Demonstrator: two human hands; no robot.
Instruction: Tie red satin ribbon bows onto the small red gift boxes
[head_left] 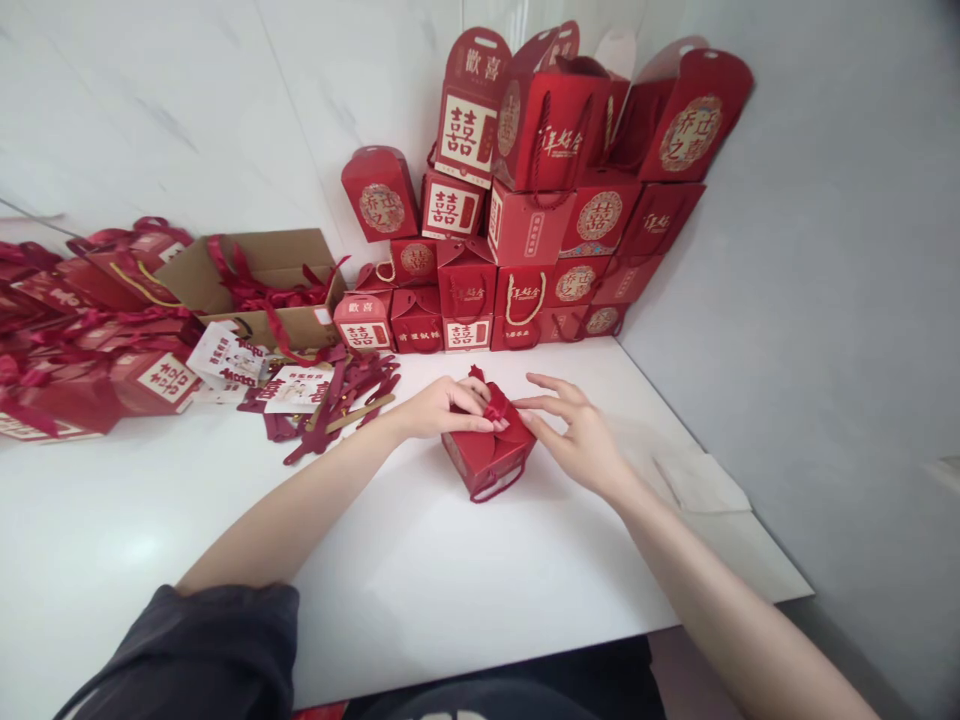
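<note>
A small red gift box [480,458] stands on the white table in front of me, with a cord handle [499,490] hanging down its near side. On its folded top sits a red ribbon [496,405]. My left hand [450,408] rests on the box's top from the left, thumb and fingers pinched on the ribbon. From the right, my right hand [574,435] touches the top edge near the ribbon with its fingertips. Its fingers are spread and I see nothing held in them.
Stacked red gift boxes [525,250] line the back wall. At the left are a cardboard carton [300,255] of red ribbons, loose dark red straps [330,405], printed cards [296,388] and more ribboned boxes [150,380]. A white sheet [701,483] lies by the right wall.
</note>
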